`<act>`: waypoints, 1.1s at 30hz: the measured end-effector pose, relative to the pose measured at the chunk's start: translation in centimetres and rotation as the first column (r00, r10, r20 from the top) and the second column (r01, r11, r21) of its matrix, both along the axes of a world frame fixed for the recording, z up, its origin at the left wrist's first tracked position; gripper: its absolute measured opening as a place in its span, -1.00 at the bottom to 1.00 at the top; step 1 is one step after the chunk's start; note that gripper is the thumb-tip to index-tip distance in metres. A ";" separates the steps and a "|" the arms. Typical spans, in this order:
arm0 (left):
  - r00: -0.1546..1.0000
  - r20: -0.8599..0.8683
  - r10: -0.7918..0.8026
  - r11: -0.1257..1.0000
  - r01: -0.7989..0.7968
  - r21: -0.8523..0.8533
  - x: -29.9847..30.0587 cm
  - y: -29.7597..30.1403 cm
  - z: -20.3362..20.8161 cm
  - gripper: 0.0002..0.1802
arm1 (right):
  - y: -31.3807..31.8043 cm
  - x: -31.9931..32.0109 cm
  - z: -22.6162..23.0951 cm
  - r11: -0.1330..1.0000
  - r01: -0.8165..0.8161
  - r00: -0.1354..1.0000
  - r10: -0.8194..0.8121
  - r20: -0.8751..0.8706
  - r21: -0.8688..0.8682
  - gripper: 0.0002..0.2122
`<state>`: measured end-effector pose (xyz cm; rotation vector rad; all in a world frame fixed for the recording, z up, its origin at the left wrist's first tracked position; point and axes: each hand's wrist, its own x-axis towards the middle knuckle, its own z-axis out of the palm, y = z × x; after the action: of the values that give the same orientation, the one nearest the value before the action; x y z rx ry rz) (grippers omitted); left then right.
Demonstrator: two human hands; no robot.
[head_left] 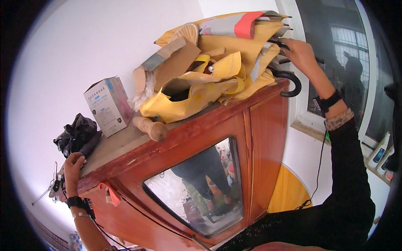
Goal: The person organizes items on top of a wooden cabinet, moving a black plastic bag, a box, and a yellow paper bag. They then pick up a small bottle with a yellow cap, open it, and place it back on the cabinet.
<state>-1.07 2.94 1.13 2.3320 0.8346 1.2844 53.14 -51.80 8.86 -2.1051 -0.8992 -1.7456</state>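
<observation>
My right hand [299, 54] is at the right end of a pile on top of a wooden cabinet [268, 121]. Its bent fingers close on a dark umbrella handle [285, 61] among several thin dark tips. Below that hand, a black hooked umbrella handle [296, 85] hangs over the cabinet's edge. Yellow padded sheets or envelopes [234, 44] cover most of the pile. At the cabinet's left end, my left hand [73, 167] has its fingers curled at the top edge, beside a black plastic bag [77, 133]. What those fingers grip is hard to see.
A white printed box [104, 104] and a wooden roller [150, 128] stand between bag and pile. An open cardboard box [176, 62] leans in the pile. The cabinet door has a mirror [201, 188]. At right are a window [335, 37] and bottles [379, 152]. Cables run from both wrists.
</observation>
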 end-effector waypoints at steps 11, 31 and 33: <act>1.000 -0.007 -0.002 0.997 0.002 0.074 -0.5 0.6 -0.1 -0.71 | -1.7 0.3 1.9 0.994 0.084 0.994 -0.089 0.062 0.072 -0.66; 0.999 0.051 0.013 0.996 -0.018 0.091 -0.4 1.1 -0.7 -0.66 | -1.9 -11.3 14.0 0.875 0.457 0.823 -0.485 0.297 0.161 -0.65; 0.992 0.124 -0.029 0.999 0.032 -0.022 -0.4 1.0 -0.7 -0.65 | -0.1 -14.7 16.3 0.907 0.396 0.806 -0.420 0.418 0.147 -0.66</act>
<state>-1.42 3.94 0.47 2.2131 0.7670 1.3825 38.45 -51.85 25.13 -2.0058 -0.4961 -2.5113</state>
